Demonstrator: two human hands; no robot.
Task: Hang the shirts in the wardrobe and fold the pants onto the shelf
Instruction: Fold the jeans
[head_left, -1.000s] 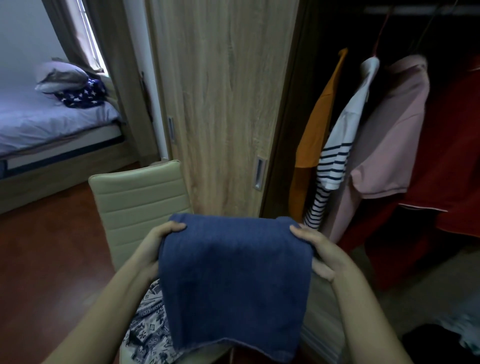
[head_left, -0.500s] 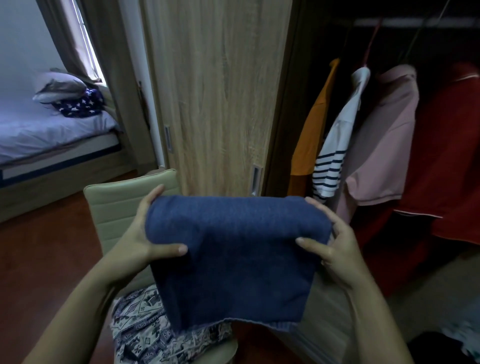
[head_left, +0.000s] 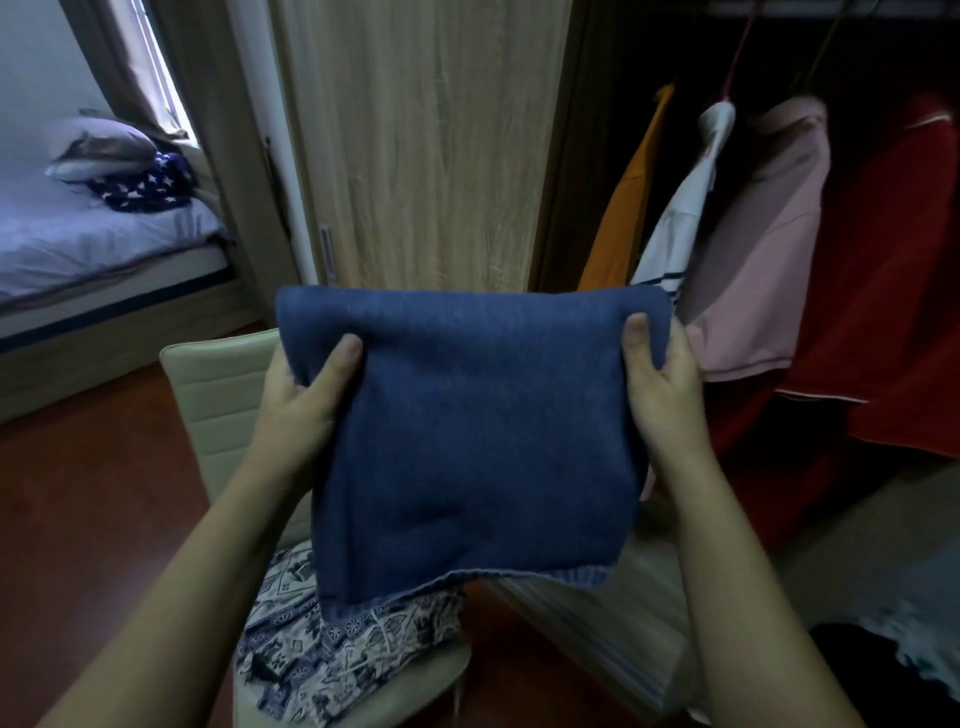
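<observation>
Wardrobe door (head_left: 426, 156) and hung shirts (head_left: 753, 249) stand behind blue pants (head_left: 467, 441), chair (head_left: 218, 395) below.

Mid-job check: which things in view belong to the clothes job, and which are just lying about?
Job:
- blue folded pants, gripped by left hand and right hand
- patterned garment on the chair
- hanging shirts
- wardrobe door

Lying about:
- bed
- pillow
- star-print cloth

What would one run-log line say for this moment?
left hand: grips folded blue pants | right hand: grips them too | below: patterned cloth on chair
</observation>
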